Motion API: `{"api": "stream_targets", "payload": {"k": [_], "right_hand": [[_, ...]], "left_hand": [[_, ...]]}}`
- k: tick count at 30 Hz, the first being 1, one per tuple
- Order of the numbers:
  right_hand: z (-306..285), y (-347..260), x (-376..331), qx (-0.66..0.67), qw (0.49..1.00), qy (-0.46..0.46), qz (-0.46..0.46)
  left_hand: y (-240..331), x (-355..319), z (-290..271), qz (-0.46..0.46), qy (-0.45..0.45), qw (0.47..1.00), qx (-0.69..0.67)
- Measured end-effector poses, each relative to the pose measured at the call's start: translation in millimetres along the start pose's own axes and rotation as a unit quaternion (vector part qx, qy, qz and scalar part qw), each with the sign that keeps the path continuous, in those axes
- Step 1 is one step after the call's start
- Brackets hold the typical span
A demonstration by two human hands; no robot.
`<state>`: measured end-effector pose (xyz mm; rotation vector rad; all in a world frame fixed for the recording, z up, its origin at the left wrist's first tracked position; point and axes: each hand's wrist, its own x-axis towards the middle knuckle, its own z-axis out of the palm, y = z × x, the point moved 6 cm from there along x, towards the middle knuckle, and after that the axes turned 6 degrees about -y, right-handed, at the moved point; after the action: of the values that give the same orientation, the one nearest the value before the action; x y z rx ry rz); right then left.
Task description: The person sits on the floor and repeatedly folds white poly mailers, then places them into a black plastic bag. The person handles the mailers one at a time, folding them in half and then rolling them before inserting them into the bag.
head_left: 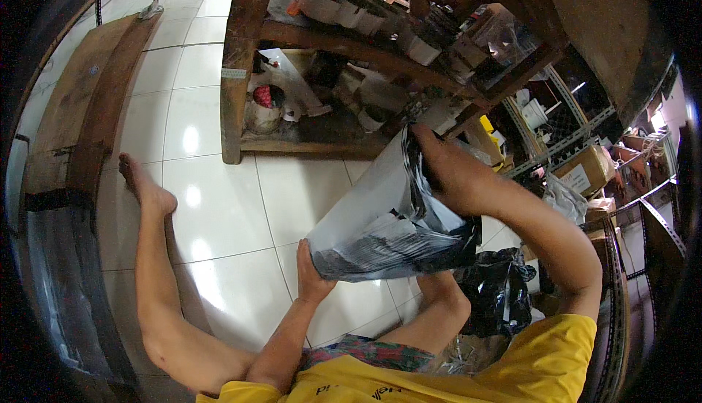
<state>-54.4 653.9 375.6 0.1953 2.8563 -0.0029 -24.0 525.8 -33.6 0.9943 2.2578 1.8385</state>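
Note:
I sit on a white tiled floor with a grey plastic mailer bag (380,217) held up in front of me. My left hand (311,275) grips the bag's lower left corner from underneath. My right hand (439,162) is at the bag's upper edge, with the fingers going into its black-lined mouth. What lies inside the bag is hidden. A crumpled black plastic bag (501,290) sits on the floor by my right knee.
A low wooden shelf unit (241,67) stands just ahead, stacked with rolls, tins and packets. A long wooden bench (88,103) runs along the left. Metal racks with cardboard boxes (585,169) fill the right. My bare left leg (150,257) stretches over the tiles.

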Motion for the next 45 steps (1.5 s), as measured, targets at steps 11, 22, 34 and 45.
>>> {"api": "stream_targets", "payload": {"k": [11,22,34,45], "right_hand": [[-33.2,0.4,-13.9,0.008,0.973,0.185,-0.137],[-26.6,-8.3,-26.6,-0.018,0.961,0.234,-0.148],[-26.7,-32.9,-38.3,-0.042,0.984,0.117,-0.129],[-19.8,-13.5,-7.2,-0.05,0.986,-0.08,-0.135]], "left_hand": [[7.8,5.4,-5.9,-0.029,-0.011,0.999,-0.024],[9.0,3.5,-4.1,-0.024,-0.001,1.0,0.001],[2.4,0.6,-5.4,-0.021,-0.001,0.999,-0.024],[9.9,1.5,2.3,0.003,0.028,1.0,0.008]]}}
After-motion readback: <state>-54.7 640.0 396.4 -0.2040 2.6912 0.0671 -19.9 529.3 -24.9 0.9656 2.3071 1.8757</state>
